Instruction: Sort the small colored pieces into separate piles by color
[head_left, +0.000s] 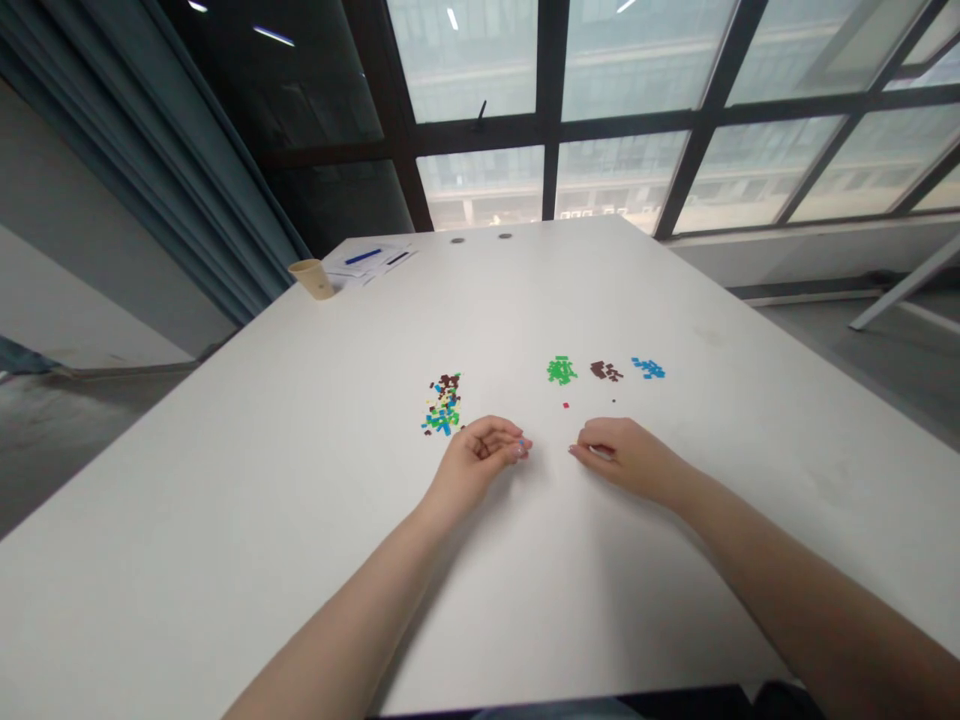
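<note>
My left hand (487,455) is raised a little over the white table (525,560), its thumb and fingers pinched on a tiny blue piece (522,442). To its right, my right hand (619,452) has thumb and forefinger pressed together; whatever lies between them is too small to make out. Beyond my left hand lies a mixed pile of small flat pieces (444,405) in brown, blue, green and yellow. Past my right hand are single-colour piles: green pieces (561,370), brown pieces (606,371) and blue pieces (649,368). One pink-red piece (566,405) and a tiny dark piece (613,401) lie nearer me.
A paper cup (313,280) stands at the table's far left edge. Beside it lie paper sheets (367,262) with a blue pen (364,257) on top. Two round grey discs (505,236) sit at the far edge, before the windows.
</note>
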